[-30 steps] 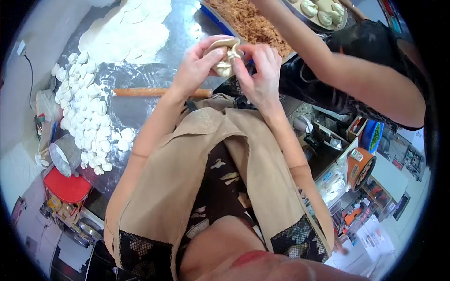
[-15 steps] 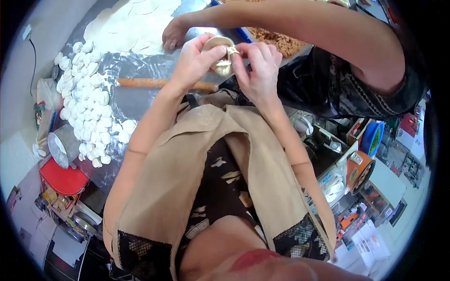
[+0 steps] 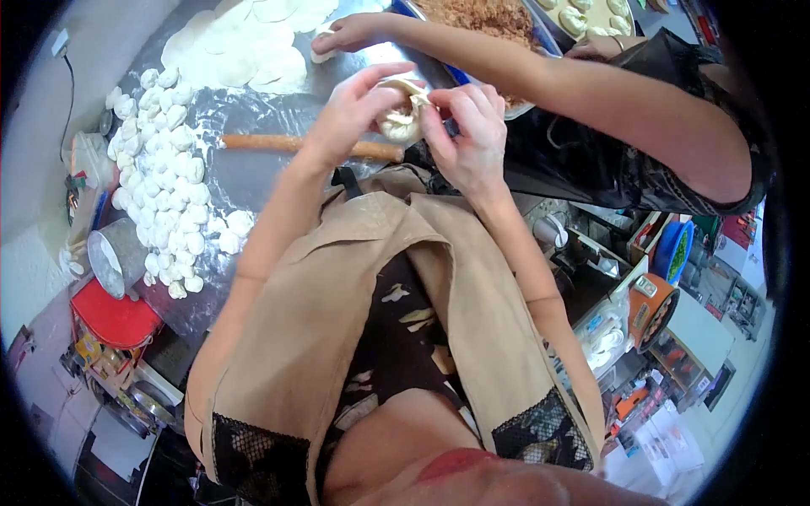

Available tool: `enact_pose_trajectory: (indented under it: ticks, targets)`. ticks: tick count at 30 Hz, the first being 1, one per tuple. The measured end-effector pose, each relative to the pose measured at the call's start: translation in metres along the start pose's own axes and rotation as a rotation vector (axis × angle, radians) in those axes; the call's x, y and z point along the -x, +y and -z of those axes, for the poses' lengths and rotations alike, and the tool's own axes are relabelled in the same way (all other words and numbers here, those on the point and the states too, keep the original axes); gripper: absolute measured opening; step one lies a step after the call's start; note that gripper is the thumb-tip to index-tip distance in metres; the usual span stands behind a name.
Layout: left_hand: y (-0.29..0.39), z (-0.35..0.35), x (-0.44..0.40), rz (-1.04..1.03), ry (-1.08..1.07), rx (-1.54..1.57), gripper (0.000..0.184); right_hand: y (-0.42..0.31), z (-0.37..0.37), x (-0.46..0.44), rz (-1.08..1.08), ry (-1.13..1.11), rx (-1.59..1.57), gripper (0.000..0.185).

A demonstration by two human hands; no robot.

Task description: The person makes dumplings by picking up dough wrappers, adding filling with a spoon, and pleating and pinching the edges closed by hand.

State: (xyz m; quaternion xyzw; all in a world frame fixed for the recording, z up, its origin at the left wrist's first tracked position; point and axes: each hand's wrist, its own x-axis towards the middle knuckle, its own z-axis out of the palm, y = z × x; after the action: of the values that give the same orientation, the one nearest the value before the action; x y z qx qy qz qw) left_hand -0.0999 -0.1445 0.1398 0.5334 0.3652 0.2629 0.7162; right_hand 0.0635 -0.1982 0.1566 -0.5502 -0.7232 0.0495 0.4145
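Head view — the dough wrapper (image 3: 400,125) sits between both hands' fingers (image 3: 440,101).

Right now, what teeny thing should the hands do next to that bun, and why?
Probably the right hand should pinch one more little fold while the left hand steadies the bun. Its top looks partly open, and the right fingers are at its folded edge.

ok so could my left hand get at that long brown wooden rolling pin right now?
Probably yes, if your bare left hand lets go of the round pleated cream dough bun it is holding. Your forearm crosses above the long brown wooden rolling pin, which lies close by, otherwise uncovered.
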Motion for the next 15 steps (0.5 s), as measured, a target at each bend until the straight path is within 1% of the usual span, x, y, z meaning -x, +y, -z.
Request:
enact_pose_trajectory:
  ticks: [1,2,3,4,6,7,8,9,10,11,12,14,15]
  targets:
    - [-0.009,-0.007,0.004,0.004,0.049,0.384,0.036,-0.001,0.001,0.001,-0.069,0.007,-0.047,0.007]
    - [-0.020,-0.013,0.008,0.012,0.099,0.771,0.039,0.000,0.000,0.004,-0.072,0.010,-0.042,0.007]
    - [-0.023,-0.013,0.013,0.108,0.043,0.905,0.043,0.002,-0.002,0.007,-0.126,0.000,-0.063,0.007]
    - [-0.026,-0.019,0.013,0.111,0.044,0.910,0.043,0.004,-0.005,0.011,-0.177,-0.012,-0.086,0.008]
    - [-0.028,-0.033,0.010,-0.043,0.203,0.727,0.036,0.003,-0.007,0.013,-0.151,-0.031,-0.046,0.010]
    - [-0.027,-0.034,0.007,-0.078,0.260,0.640,0.032,0.003,-0.007,0.010,-0.102,0.008,0.029,0.011]
    - [-0.026,-0.034,0.006,-0.081,0.259,0.639,0.032,0.003,-0.007,0.007,-0.051,0.049,0.105,0.012]
    - [-0.023,-0.034,0.004,-0.096,0.275,0.531,0.030,0.004,-0.005,0.005,-0.049,0.054,0.107,0.012]
    - [-0.020,-0.034,0.003,-0.110,0.290,0.423,0.028,0.004,-0.003,0.005,0.008,0.034,0.130,0.013]
    - [-0.018,-0.036,0.002,-0.091,0.322,0.436,0.026,0.004,-0.002,0.005,0.062,0.012,0.151,0.013]
    - [-0.017,-0.036,0.001,-0.093,0.321,0.432,0.026,0.003,0.000,0.005,0.062,0.016,0.150,0.013]
    - [-0.016,-0.035,-0.003,-0.108,0.339,0.351,0.027,0.002,0.004,0.003,0.053,0.104,0.208,0.013]
    - [-0.015,-0.035,-0.005,-0.105,0.336,0.351,0.027,0.003,0.005,0.003,0.049,0.104,0.210,0.013]
